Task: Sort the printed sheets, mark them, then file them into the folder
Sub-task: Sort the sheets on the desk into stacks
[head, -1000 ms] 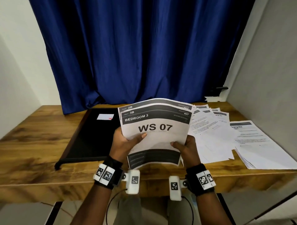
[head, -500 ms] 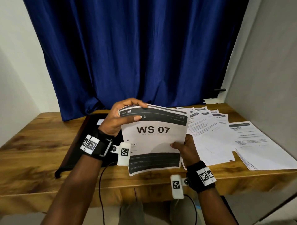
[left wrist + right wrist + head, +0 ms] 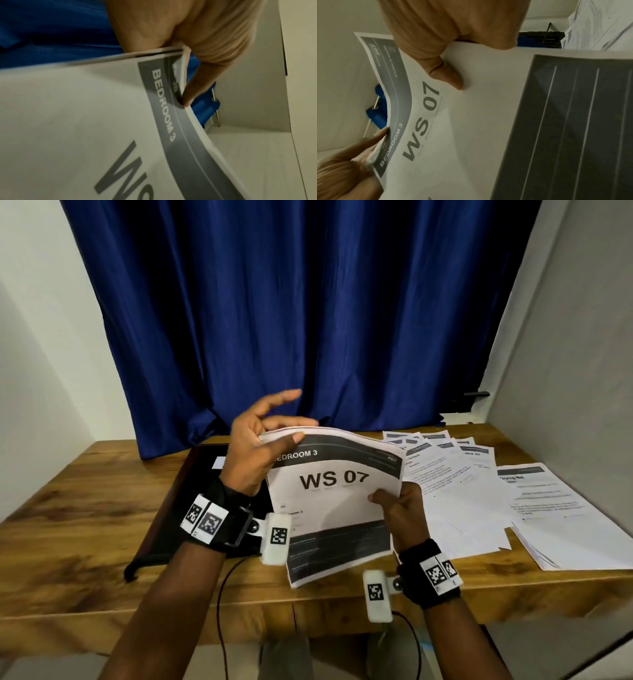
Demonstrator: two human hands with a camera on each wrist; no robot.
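Note:
I hold a stack of printed sheets (image 3: 335,508) upright over the table's front edge; its top page reads "BEDROOM 3" and "WS 07". My left hand (image 3: 291,431) pinches the stack's top left corner, thumb on the front and fingers behind, with the index finger lifted. The left wrist view shows that thumb (image 3: 192,92) pressing on the corners of the sheets (image 3: 85,121). My right hand (image 3: 387,501) grips the right edge, thumb (image 3: 447,77) on the front page (image 3: 479,121). A black folder (image 3: 178,501) lies shut on the table to the left.
More printed sheets (image 3: 445,474) are fanned out on the wooden table (image 3: 68,508) to the right of the stack. Another pile (image 3: 565,525) lies at the far right by the grey wall. A blue curtain (image 3: 308,320) hangs behind the table.
My left hand has moved from the stack's lower left edge up to its top left corner. The top of the stack now curls forward. The right hand keeps its grip.

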